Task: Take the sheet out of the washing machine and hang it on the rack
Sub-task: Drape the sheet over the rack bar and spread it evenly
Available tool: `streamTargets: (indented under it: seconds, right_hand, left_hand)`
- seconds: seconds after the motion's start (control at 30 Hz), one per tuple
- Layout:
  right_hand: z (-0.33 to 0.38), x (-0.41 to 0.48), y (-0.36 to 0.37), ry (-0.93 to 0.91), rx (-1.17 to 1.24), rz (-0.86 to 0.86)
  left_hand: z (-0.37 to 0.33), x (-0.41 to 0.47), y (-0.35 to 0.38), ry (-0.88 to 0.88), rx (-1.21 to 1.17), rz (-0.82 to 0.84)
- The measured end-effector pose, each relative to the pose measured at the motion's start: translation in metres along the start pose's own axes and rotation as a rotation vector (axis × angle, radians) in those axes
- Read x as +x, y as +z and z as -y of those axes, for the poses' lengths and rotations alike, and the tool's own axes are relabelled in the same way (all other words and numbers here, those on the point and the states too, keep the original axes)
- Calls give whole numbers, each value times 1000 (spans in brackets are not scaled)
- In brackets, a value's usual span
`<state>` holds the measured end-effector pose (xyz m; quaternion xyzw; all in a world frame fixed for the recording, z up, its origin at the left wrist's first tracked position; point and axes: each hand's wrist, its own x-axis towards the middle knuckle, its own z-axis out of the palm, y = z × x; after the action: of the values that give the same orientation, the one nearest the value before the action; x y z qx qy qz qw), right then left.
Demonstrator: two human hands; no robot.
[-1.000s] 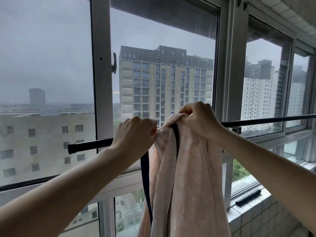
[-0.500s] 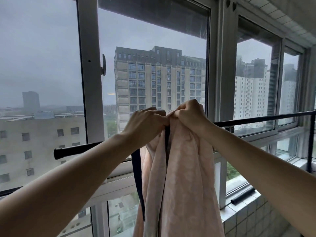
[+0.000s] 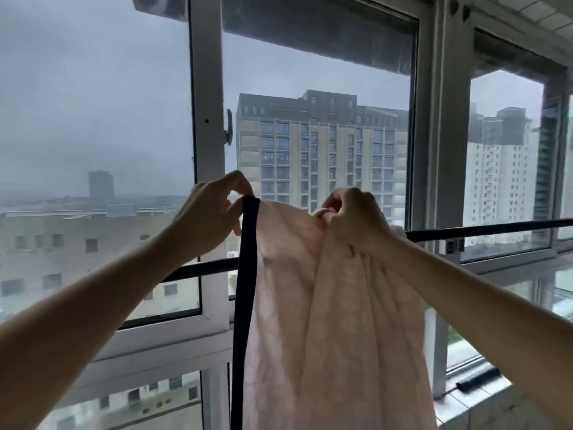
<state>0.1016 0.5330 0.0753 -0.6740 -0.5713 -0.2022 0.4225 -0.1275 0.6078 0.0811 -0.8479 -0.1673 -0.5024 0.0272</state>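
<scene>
Head view. Noted pink sheet [image 3: 325,305] raised in front of rack bar [image 3: 480,228], top edge above bar level, rest hanging straight down past the bottom of the view; not yet draped over. Left hand [image 3: 214,209]: pinching the top of the dark edge band [image 3: 248,274] between thumb and fingertips. Right hand [image 3: 353,221]: closed in a fist round a bunched fold of the top edge. Cloth between the two grips pulled fairly flat. Cannot tell whether cloth touches the bar behind it. Beyond: window frame [image 3: 206,119]; tiled sill [image 3: 483,408] at lower right.

Risks, as judged:
- Could slide back off the bar if thrown over with most weight left on the near side.
- Could stay bunched at the right grip unless spread along the bar.
- Could slip from the light left pinch, given likely weight of damp cloth.
</scene>
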Motion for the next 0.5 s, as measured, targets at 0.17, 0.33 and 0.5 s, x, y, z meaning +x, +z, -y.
streamTargets:
  seconds: [0.17, 0.33, 0.5]
  right_hand:
    - [28, -19, 7, -183, -73, 106]
    - [65, -46, 7, -284, -15, -101]
    - [84, -58, 18, -192, -22, -43]
  left_hand:
    - [1, -6, -4, -187, -303, 69]
    - [-9, -4, -2, -300, -553, 96]
    - [-5, -3, 2, -255, -412, 86]
